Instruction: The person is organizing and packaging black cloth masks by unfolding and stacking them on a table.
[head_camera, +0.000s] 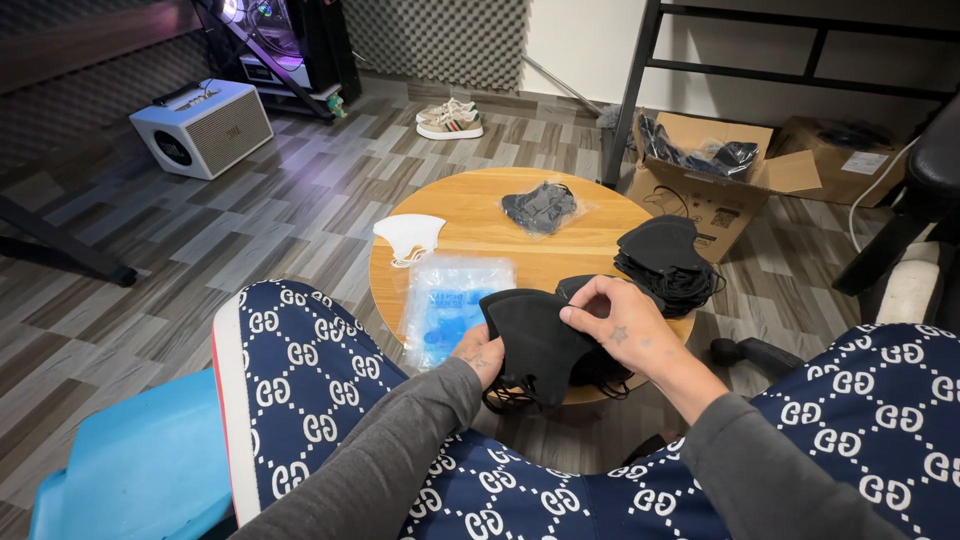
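Both hands at the near edge of the round wooden tabletop (470, 195): left hand (482, 352) closed under a small stack of black fabric face masks (537, 340), right hand (620, 320) pinching its top edge with fingertips. Behind sit a clear plastic bag of blue items (452, 302), a sealed clear bag of black masks (540, 207), a loose black mask pile (668, 262) and one white mask (409, 238). An open cardboard box (712, 170) on the floor holds more bagged black masks.
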